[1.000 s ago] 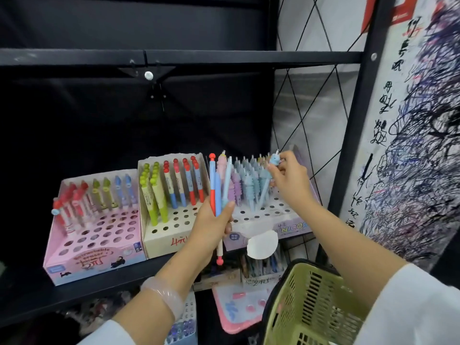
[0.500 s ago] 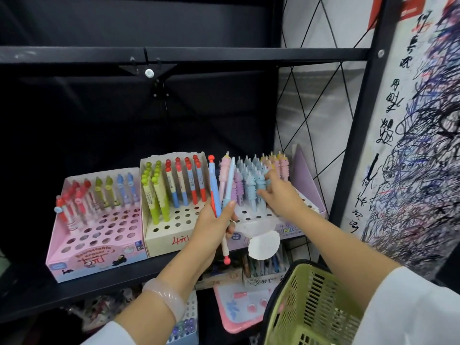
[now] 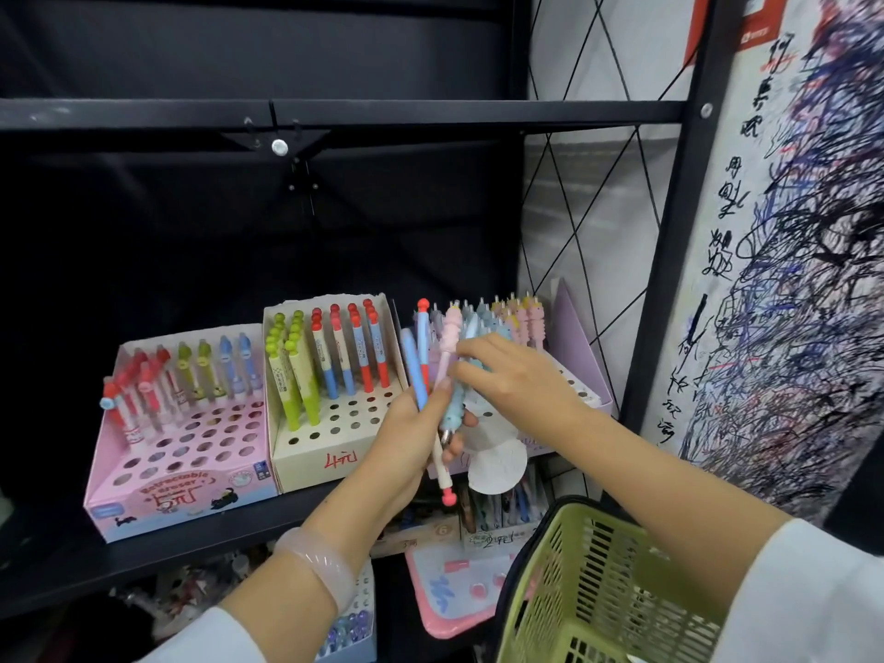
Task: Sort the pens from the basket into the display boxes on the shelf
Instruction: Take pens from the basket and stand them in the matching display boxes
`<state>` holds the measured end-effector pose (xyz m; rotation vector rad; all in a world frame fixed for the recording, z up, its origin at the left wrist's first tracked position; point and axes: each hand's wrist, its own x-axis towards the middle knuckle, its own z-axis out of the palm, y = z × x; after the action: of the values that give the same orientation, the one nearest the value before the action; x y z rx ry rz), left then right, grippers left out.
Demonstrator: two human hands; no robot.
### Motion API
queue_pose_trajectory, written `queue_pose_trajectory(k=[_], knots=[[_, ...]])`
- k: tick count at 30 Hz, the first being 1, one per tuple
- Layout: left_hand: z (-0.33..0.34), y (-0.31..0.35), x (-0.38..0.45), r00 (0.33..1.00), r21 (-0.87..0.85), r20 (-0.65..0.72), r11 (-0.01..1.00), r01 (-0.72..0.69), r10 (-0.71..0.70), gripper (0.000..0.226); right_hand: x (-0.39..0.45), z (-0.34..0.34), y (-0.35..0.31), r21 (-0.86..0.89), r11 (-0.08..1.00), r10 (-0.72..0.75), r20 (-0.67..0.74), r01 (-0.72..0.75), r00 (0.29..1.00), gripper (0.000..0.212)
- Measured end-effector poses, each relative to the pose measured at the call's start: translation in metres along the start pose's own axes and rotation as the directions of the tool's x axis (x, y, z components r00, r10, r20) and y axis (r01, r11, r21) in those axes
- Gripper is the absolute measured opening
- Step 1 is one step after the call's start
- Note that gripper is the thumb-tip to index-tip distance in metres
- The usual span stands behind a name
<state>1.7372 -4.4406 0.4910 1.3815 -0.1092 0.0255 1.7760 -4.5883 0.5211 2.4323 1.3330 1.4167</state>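
Black metal shelf (image 3: pixel 335 114): matt painted finish. Pink printed cardboard display box (image 3: pixel 182 490): smooth, slightly glossy. Cream cardboard display box (image 3: pixel 330 464): matt. Green slotted plastic basket (image 3: pixel 598 595): smooth, semi-gloss. Translucent pale pink bangle (image 3: pixel 318 564): polished, glossy. White cloth sleeve (image 3: pixel 813 595): matt.

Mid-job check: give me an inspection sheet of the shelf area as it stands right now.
Surface: black shelf carrying three display boxes.
Job's things: pink box, cream box, purple box, all partly filled; green basket at lower right.
Clutter: white round tag hanging at the purple box's front; more stock on the level below.
Grippers: left hand grips a bundle of pens; right hand has its fingers on that bundle.
Cables: nothing seen.
Surroundings: wire grid panel; scribbled test paper at right.
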Motion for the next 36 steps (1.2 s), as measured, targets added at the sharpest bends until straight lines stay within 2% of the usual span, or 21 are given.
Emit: queue_pose_trajectory(k=[2,3,4,6,8,10,14,17,21,25,27,28,30,32,33,34,36], knots=[[-0.002,0.000,0.001,0.998,-0.010,-0.054,1.000,0.014,-0.015,0.022,-0.006,-0.001,0.007,0.034,0.995,0.095,0.014,-0.096,0.995,0.026],[-0.003,0.000,0.002,0.997,0.006,-0.079,1.000,0.010,-0.010,0.021,-0.008,-0.002,0.010,0.110,0.969,0.220,0.026,-0.222,0.975,0.024],[-0.003,0.001,0.003,0.995,0.025,-0.097,1.000,0.002,0.000,0.022,-0.009,-0.003,0.015,0.208,0.899,0.386,0.041,-0.386,0.921,0.021],[-0.005,0.002,0.005,0.993,0.054,-0.117,0.998,-0.015,0.022,0.024,-0.011,-0.003,0.028,0.406,0.639,0.671,0.121,-0.653,0.732,0.014],[-0.005,0.004,0.007,0.991,0.084,-0.131,0.996,-0.026,0.037,0.024,-0.011,-0.001,0.041,0.528,0.418,0.779,0.210,-0.739,0.591,0.017],[-0.003,0.005,0.009,0.990,0.111,-0.134,0.993,-0.030,0.045,0.022,-0.012,0.003,0.049,0.554,0.325,0.806,0.262,-0.766,0.531,0.022],[0.000,0.003,0.010,0.990,0.155,-0.125,0.987,-0.047,0.066,0.018,-0.021,0.021,0.044,0.466,0.343,0.740,0.400,-0.815,0.540,0.012],[0.000,0.000,0.009,0.991,0.149,-0.120,0.988,-0.043,0.061,0.017,-0.028,0.035,0.038,0.377,0.385,0.673,0.510,-0.842,0.536,0.020],[-0.002,0.002,0.009,0.990,0.150,-0.117,0.987,-0.061,0.079,0.018,-0.036,0.042,0.037,0.297,0.394,0.680,0.542,-0.870,0.494,0.011],[0.001,0.004,0.008,0.989,0.143,-0.126,0.988,-0.064,0.082,0.018,-0.036,0.043,0.038,0.136,0.488,0.639,0.617,-0.862,0.459,0.018],[0.005,0.003,0.008,0.990,0.147,-0.117,0.987,-0.062,0.080,0.018,-0.032,0.038,0.041,0.109,0.504,0.648,0.608,-0.857,0.458,0.021],[0.007,0.002,0.008,0.991,0.157,-0.108,0.986,-0.060,0.078,0.019,-0.028,0.033,0.042,0.136,0.473,0.692,0.553,-0.871,0.463,0.024],[0.013,0.002,0.008,0.994,0.158,-0.082,0.986,-0.057,0.071,0.019,-0.015,0.020,0.040,0.372,0.326,0.768,0.432,-0.869,0.473,0.019],[0.019,0.002,0.008,0.997,0.159,-0.052,0.986,-0.052,0.061,0.019,0.000,0.008,0.034,0.657,0.068,0.700,0.505,-0.751,0.505,0.014],[0.022,0.003,0.008,0.998,0.163,-0.037,0.985,-0.048,0.055,0.019,0.005,0.006,0.030,0.712,-0.031,0.635,0.556,-0.701,0.537,0.018],[0.024,0.003,0.008,0.999,0.163,-0.022,0.986,-0.044,0.048,0.019,0.008,0.005,0.026,0.727,-0.076,0.584,0.587,-0.682,0.560,0.022],[0.027,0.006,0.009,1.000,0.164,0.007,0.986,-0.031,0.030,0.020,0.011,0.002,0.027,0.745,-0.074,0.579,0.574,-0.663,0.579,0.023]])
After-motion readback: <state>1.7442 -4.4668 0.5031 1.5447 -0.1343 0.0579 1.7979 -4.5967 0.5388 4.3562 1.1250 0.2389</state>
